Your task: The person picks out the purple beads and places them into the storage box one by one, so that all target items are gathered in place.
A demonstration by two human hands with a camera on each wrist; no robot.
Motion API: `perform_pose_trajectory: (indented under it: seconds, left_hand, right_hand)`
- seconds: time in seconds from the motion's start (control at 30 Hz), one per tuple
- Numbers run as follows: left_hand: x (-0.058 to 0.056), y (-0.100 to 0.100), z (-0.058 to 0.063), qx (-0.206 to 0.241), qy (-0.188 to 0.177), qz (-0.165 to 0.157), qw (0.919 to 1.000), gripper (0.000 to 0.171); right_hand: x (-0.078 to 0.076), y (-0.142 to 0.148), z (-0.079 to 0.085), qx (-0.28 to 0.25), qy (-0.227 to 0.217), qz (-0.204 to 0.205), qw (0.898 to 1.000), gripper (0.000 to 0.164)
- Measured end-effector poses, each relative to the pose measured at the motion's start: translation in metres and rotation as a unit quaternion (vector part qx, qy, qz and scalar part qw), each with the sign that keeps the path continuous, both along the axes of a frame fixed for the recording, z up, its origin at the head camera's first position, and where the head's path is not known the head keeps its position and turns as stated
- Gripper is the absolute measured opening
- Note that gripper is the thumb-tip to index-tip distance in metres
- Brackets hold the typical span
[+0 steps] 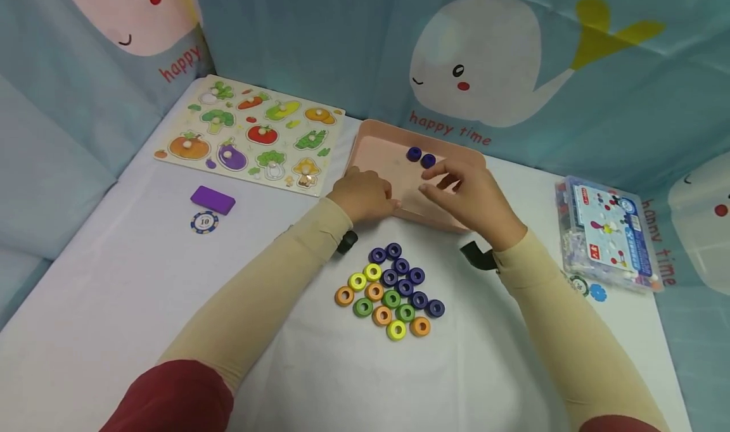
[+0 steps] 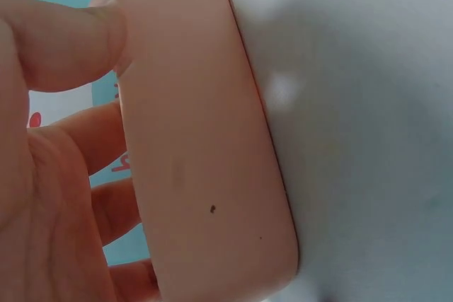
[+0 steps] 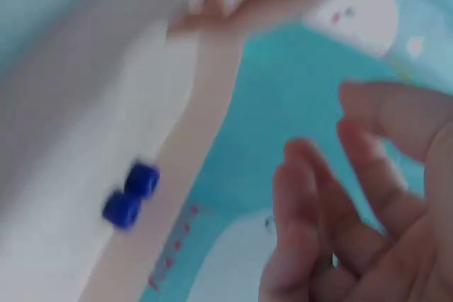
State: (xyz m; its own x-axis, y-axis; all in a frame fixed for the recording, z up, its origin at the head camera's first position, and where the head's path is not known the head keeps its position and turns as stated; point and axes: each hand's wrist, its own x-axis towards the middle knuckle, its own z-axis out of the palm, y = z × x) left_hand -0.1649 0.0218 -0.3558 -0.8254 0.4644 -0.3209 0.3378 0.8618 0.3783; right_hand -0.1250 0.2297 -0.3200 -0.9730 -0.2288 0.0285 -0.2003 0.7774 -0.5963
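A pale pink tray (image 1: 393,159) stands at the back of the white table, with two dark blue rings (image 1: 421,158) inside near its far wall. My left hand (image 1: 365,194) grips the tray at its front left; in the left wrist view the thumb (image 2: 78,44) lies at the rim and the other fingers pass behind the wall. Over the tray's right part hovers my right hand (image 1: 476,197), its fingers loosely bent with nothing between them. In the right wrist view the two blue rings (image 3: 132,196) lie apart from those fingers (image 3: 297,196).
Several blue, yellow, orange and green rings (image 1: 391,299) lie grouped in front of the tray. A vegetable puzzle board (image 1: 251,134), purple block (image 1: 213,200) and poker chip (image 1: 204,222) are at left. At right stands a clear plastic box (image 1: 610,229) beside a small blue flower piece (image 1: 598,292).
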Motion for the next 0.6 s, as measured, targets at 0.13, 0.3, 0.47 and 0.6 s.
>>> perform_pose_trajectory:
  seconds: [0.13,0.3,0.47,0.6]
  left_hand:
    - [0.0,0.0,0.001,-0.002,0.002,-0.003,1.0,0.043]
    - [0.001,-0.002,0.003,-0.01,0.012,-0.014,0.9998,0.044]
    - [0.002,-0.002,0.002,-0.011,0.019,-0.014,0.9997,0.043]
    - [0.002,-0.002,0.0,-0.008,0.018,-0.019,0.9996,0.044]
  right_hand:
    - [0.03,-0.01,-0.012,-0.027,-0.034,0.094,0.995,0.018]
    - [0.048,-0.023,-0.035,-0.012,-0.087,0.121,0.989,0.015]
    - [0.045,-0.029,-0.051,-0.004,-0.109,0.127,0.986,0.014]
    - [0.043,-0.028,-0.056,0.006,-0.113,0.116,0.987,0.016]
